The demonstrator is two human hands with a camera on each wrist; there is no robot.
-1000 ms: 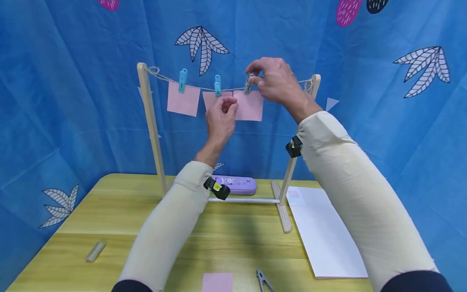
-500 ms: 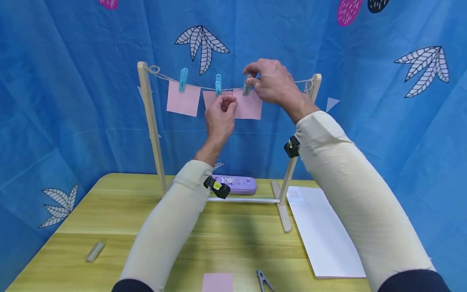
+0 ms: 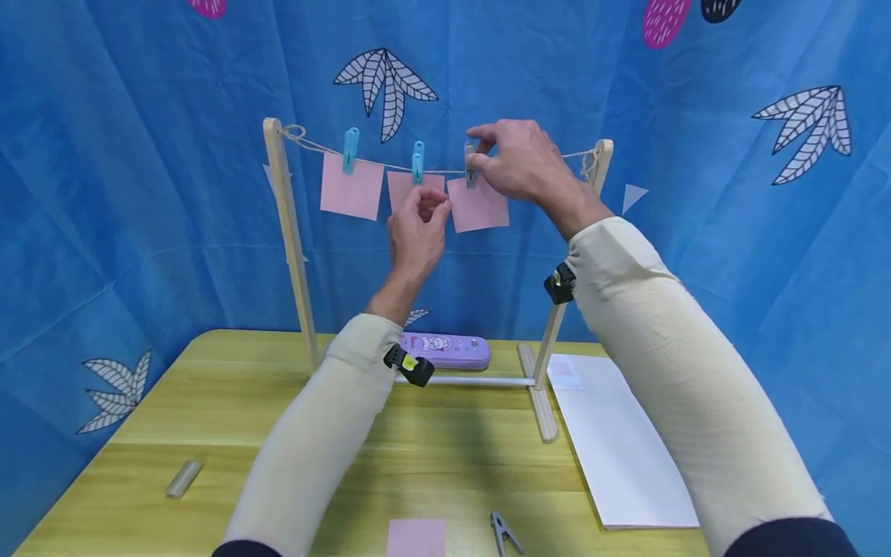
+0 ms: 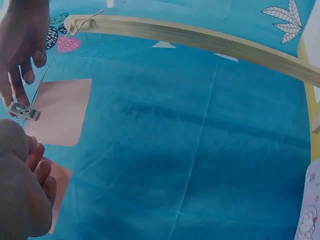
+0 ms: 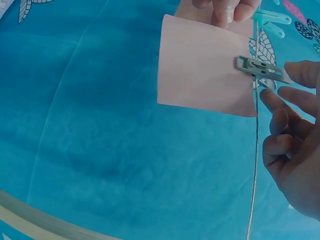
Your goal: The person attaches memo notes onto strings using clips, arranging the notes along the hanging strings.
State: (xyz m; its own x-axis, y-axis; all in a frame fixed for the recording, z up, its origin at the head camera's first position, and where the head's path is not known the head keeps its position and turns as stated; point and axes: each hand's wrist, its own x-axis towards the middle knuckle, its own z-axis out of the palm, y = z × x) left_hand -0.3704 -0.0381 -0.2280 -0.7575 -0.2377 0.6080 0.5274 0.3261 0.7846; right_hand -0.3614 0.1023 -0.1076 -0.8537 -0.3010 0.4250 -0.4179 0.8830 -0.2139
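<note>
From the head view, my right hand (image 3: 518,164) is up at the string (image 3: 390,165) and pinches the top of the grey peg (image 3: 470,164) between thumb and forefinger. The peg sits on the string and bites the top edge of the third note (image 3: 479,206), which hangs just right of the second blue peg (image 3: 418,162). Half a second ago that note hung square; now it tilts, its left corner lower on the string side. The peg stood slanted then and stands nearly upright now. My left hand (image 3: 416,228) is below the string with fingertips bunched near the note's left edge; I cannot tell whether it touches the paper. It sits a little lower than before. Below the string, on the table (image 3: 230,433), lie a spare note (image 3: 415,537) and a spare grey peg (image 3: 503,532).

From the left wrist view, my left hand (image 4: 22,190) shows curled fingers beside the note (image 4: 59,111); they hold nothing I can see. The grey peg (image 4: 23,112) is on the string there.

From the right wrist view, my right hand (image 5: 292,145) holds the peg (image 5: 260,69) by its tail, fingers loosely curled, the note (image 5: 205,65) clamped under it against the string (image 5: 255,150).
</note>
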